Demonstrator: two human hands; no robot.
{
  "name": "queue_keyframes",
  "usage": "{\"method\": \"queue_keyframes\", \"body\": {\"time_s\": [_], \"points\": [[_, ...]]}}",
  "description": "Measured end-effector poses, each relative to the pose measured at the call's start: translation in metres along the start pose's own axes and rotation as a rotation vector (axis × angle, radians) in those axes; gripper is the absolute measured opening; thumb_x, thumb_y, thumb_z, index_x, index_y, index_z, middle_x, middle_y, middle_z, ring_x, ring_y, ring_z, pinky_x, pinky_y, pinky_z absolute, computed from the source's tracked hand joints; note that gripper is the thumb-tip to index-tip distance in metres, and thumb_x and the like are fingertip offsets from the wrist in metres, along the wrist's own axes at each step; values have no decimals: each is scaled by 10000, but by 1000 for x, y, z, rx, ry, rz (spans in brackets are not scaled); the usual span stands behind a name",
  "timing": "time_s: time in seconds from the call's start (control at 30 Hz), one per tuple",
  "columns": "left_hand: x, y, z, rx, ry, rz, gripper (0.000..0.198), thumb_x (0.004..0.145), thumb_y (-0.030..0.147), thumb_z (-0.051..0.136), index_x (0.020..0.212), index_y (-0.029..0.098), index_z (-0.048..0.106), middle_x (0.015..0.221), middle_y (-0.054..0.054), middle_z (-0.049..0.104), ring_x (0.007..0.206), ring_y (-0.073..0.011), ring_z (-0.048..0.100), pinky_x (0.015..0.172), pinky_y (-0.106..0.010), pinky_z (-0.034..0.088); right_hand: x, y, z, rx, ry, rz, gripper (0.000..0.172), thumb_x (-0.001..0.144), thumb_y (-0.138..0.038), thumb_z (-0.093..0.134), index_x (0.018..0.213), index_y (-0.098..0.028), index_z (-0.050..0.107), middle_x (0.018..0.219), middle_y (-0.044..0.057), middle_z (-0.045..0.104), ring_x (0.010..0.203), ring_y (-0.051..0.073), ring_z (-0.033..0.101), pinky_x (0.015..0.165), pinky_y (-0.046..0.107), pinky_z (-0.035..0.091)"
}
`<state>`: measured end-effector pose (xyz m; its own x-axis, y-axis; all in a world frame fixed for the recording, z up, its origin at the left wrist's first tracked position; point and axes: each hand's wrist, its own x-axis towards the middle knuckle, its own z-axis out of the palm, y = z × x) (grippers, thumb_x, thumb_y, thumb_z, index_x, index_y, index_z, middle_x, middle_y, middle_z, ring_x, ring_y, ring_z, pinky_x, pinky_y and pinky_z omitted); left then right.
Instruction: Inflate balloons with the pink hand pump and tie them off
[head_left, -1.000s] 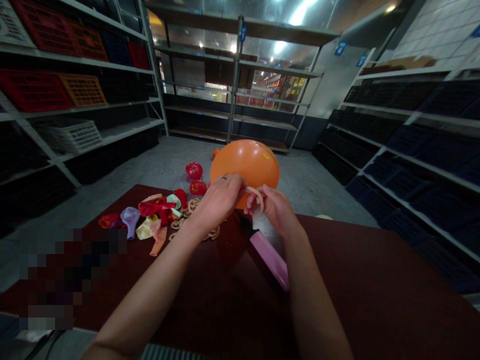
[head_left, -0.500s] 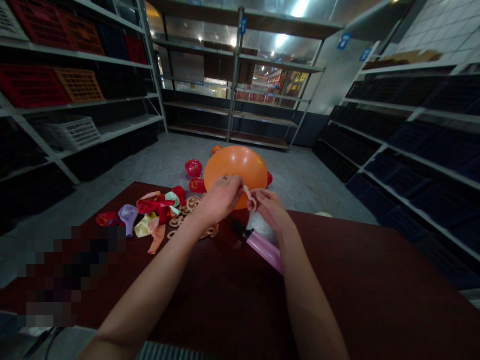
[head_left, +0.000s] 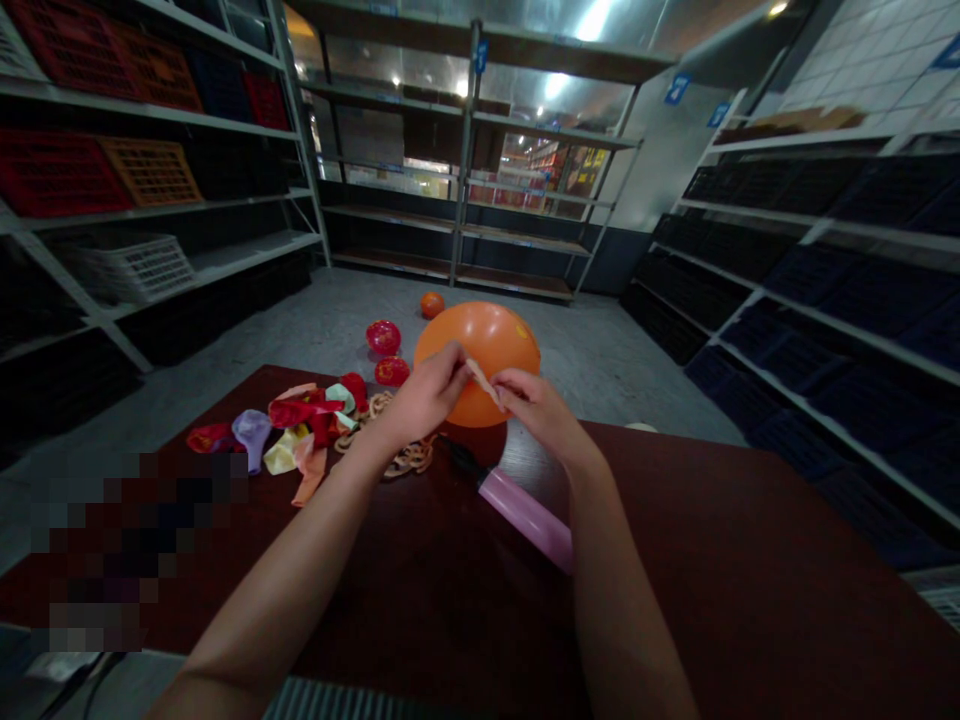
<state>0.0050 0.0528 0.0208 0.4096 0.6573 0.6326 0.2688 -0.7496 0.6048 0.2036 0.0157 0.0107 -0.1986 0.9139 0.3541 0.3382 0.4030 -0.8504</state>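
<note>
An inflated orange balloon (head_left: 480,345) hovers just above the far edge of the dark red table (head_left: 735,560). My left hand (head_left: 424,395) pinches it at the neck, fingers closed. My right hand (head_left: 536,410) is closed too, pulling a pale rubber band (head_left: 480,378) taut between the two hands. Below my right wrist a pink hand pump (head_left: 525,515) lies on the table. Loose rubber bands (head_left: 405,458) sit just under my left hand.
A heap of flat coloured balloons (head_left: 292,435) lies on the table's left part. Red balloons (head_left: 384,338) and a small orange balloon (head_left: 431,304) rest on the grey floor beyond. Metal shelving with crates (head_left: 150,170) lines the left, back and right.
The rubber band was a loop by my right hand; now it is stretched straight between both hands. The balloon sits slightly lower and the view has shifted a little.
</note>
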Motion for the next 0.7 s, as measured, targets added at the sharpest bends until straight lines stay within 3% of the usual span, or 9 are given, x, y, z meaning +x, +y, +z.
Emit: {"method": "queue_keyframes", "body": {"time_s": [0.1, 0.17, 0.27, 0.4, 0.57, 0.7], "points": [[0, -1, 0, -108, 33, -42, 159, 977, 297, 492, 863, 194, 532, 807, -28, 605, 734, -172, 566, 694, -296, 410, -1, -4, 1, 102, -36, 17, 199, 892, -378, 595, 900, -197, 678, 846, 28, 713, 763, 145, 635, 691, 277, 487], [0, -1, 0, -225, 41, -78, 170, 958, 316, 537, 853, 186, 567, 804, -28, 621, 716, -163, 559, 685, -285, 414, -2, -9, 2, 180, -34, 54, 198, 887, -390, 611, 898, -202, 670, 857, 27, 706, 684, 117, 598, 610, 250, 468], [2, 2, -3, -427, 36, -120, 201, 894, 366, 655, 835, 174, 654, 800, -41, 663, 701, -158, 575, 674, -272, 428, -7, -19, 2, 330, -90, 172, 193, 877, -403, 639, 893, -211, 637, 739, -26, 616, 497, 60, 397, 427, 196, 280], [2, 8, -9, -571, 36, -134, 215, 834, 385, 756, 814, 171, 757, 835, -76, 732, 752, -178, 644, 725, -282, 473, -14, -33, 1, 551, -170, 314, 233, 839, -411, 709, 943, -223, 618, 631, -79, 478, 449, 42, 259, 388, 195, 141], [2, 10, -14, -582, 23, -39, 174, 806, 386, 818, 811, 212, 826, 779, -61, 720, 723, -171, 623, 717, -298, 487, -12, -43, 7, 655, -77, 310, 325, 806, -410, 733, 1073, -232, 682, 640, -70, 504, 440, 41, 263, 373, 205, 164], [2, 10, -13, -478, -4, 36, 180, 812, 422, 820, 794, 244, 841, 668, -36, 644, 650, -164, 541, 648, -312, 465, -11, -49, 16, 617, -23, 251, 287, 805, -370, 717, 1047, -217, 709, 675, -44, 581, 430, 34, 299, 378, 215, 227]]}}
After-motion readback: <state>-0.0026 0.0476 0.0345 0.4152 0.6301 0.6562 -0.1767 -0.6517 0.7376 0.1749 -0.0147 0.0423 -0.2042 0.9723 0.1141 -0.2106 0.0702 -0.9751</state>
